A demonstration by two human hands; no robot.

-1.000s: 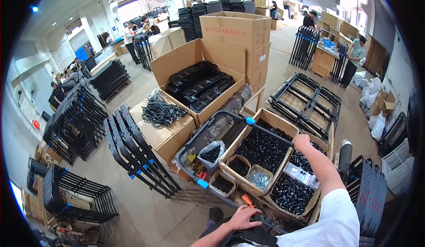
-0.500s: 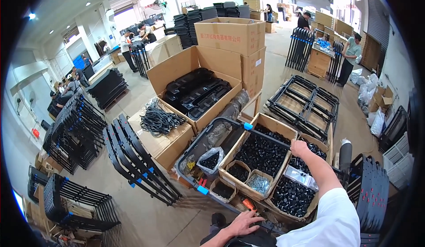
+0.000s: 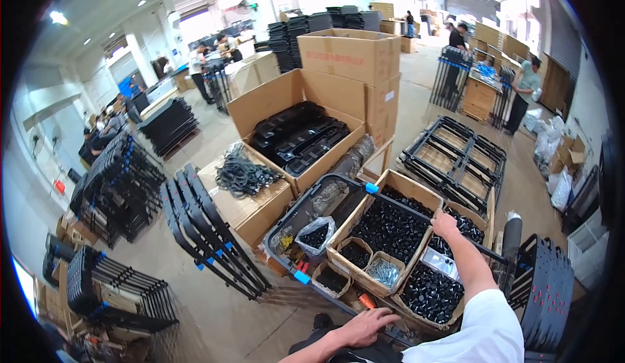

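A black U-shaped tubular frame point(image 3: 271, 232) with blue corner pieces lies across the open cartons in front of me. My right hand point(image 3: 445, 224) is closed around its far bar, above the divide between two bins; its fingertips are hidden. Low in the middle, my left hand point(image 3: 368, 328) rests by the near bar with fingers stretched out and nothing in it. An orange-handled tool point(image 3: 366, 300) lies just beyond those fingers. Under the frame stand a carton of black plastic parts point(image 3: 392, 228), a small box of silver screws point(image 3: 385, 270) and a carton of black knobs point(image 3: 431, 291).
A plastic bag of black parts point(image 3: 315, 234) sits inside the frame's curve. Beyond stands a large carton point(image 3: 355, 125) of black panels, beside coiled cables point(image 3: 245, 172). Upright black frames point(image 3: 208, 233) lean at left, more frames point(image 3: 543, 298) at right. Several people work further off.
The whole scene has shifted slightly right and down as my head turned. My right hand keeps its hold on the frame; my left hand stays by the near bar.
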